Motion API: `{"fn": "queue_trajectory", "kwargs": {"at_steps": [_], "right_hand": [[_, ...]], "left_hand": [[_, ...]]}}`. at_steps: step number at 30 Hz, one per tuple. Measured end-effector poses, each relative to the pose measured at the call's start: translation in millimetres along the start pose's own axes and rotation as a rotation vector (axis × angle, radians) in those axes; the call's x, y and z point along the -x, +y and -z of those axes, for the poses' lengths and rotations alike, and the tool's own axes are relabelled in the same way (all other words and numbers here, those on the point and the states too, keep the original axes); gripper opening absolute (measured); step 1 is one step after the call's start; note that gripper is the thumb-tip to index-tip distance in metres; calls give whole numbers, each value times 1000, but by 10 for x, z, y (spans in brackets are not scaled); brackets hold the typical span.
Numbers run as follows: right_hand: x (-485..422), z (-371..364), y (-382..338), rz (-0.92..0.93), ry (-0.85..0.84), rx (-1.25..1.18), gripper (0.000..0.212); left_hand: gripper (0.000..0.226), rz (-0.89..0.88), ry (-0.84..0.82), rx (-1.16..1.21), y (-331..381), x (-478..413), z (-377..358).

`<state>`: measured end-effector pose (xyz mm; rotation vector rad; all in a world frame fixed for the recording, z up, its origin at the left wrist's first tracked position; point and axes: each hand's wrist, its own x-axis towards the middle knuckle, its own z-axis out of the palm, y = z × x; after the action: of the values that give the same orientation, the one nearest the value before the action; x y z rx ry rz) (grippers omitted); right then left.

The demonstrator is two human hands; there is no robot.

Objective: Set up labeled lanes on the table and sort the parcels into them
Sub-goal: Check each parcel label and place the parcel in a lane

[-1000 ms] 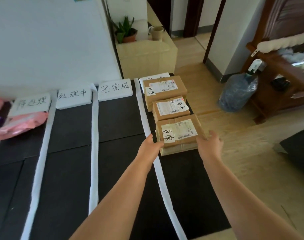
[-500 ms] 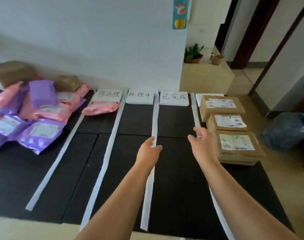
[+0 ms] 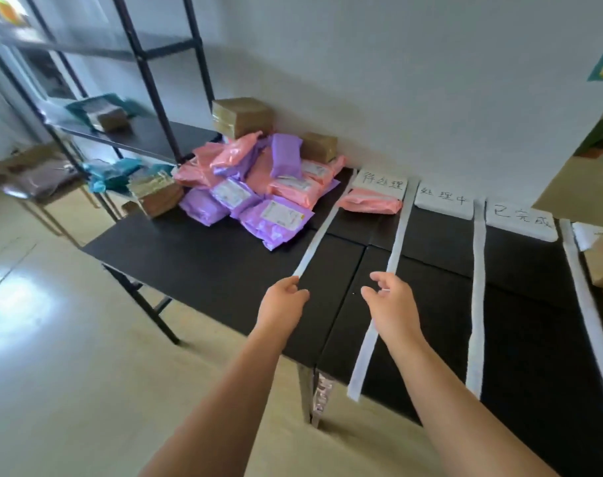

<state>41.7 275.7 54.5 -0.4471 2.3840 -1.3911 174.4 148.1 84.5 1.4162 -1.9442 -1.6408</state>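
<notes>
While both hands hovered empty over the table [image 3: 203, 259], step: fetching the next parcel from the pile [image 3: 258, 197], by my reading.
Left hand [image 3: 282, 302]: fingers loosely curled, clamped on nothing, by the near end of the leftmost strip [image 3: 322, 232].
Right hand [image 3: 391, 304]: fingers slack and slightly apart, thumb out, nothing held, above the second strip [image 3: 399, 235].
Pile: pink and purple bags heaped with brown cartons at the table's far left, outside the lanes.
Lanes: white strips ran front to back, with handwritten cards [image 3: 384, 184] at the far ends. One pink bag [image 3: 370, 203] lay in the first lane, touching its card. Boxes [image 3: 602, 266] sat at the right edge.
Advice: a top bag should be taken, not a buried one, so the heap would not slide. Its sticker wanted reading first. It should be lifted over the strips, not dragged, since they looked loose.
</notes>
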Motion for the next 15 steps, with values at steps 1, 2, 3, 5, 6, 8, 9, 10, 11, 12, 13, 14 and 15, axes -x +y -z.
{"fn": "queue_trajectory", "kwargs": {"at_steps": [1,2,3,5,6,8,9,10,11,12,13,14,15], "right_hand": [[39,-173,-89,12,-27,-6,33],[71,-338,-180,24,-49,-3,33],[92,-496,-269,33,-65,4,32],[101,-780,-433,46,-91,26,31],[91,-912,-504,52,-106,37,30],[49,-1161,-625,63,-140,49,27],[15,-1279,-673,71,-159,49,26],[-29,-1400,-719,76,-177,46,26],[-80,-1523,-766,75,-194,41,26],[-135,-1650,-819,67,-209,38,27],[-192,-1783,-877,56,-220,37,28],[-255,-1924,-940,49,-229,37,28],[-329,-2070,-1004,49,-236,33,28]], "left_hand": [[49,13,21,25,-50,-21,185],[47,27,42,49,-97,-43,355],[46,39,63,67,-142,-67,513],[43,47,103,99,-225,-129,772],[42,49,119,110,-264,-171,885],[43,58,148,122,-334,-268,1089],[43,64,156,131,-365,-319,1180],[43,72,158,140,-393,-375,1268],[43,78,159,147,-414,-440,1354],[43,83,160,151,-430,-520,1439],[43,88,165,150,-439,-615,1528],[42,93,171,145,-439,-729,1618],[42,96,180,137,-429,-861,1711]]}}
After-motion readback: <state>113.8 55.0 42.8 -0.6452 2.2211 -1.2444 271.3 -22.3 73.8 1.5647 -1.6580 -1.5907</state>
